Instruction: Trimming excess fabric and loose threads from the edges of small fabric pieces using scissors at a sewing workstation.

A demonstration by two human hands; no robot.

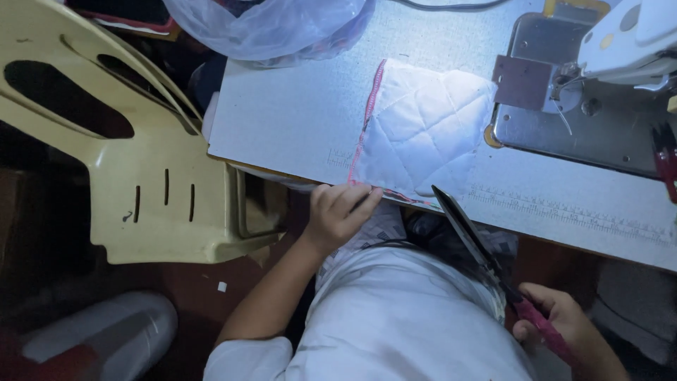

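Pale grey, the sewing table (282,120) fills the upper middle; a yellow plastic chair (141,176) stands at left, the sewing machine (599,70) at upper right. The white quilted piece (423,134) lies at centre. The left hand (342,212) pinches its lower edge; the right hand (557,321), lower right, grips long scissors (469,233). Slack fabric could let the blades wander past the pink trim (368,120).

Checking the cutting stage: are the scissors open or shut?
Shut, as far as shows: the scissors in the right hand appear as one dark closed blade, tip at the quilted white fabric edge.
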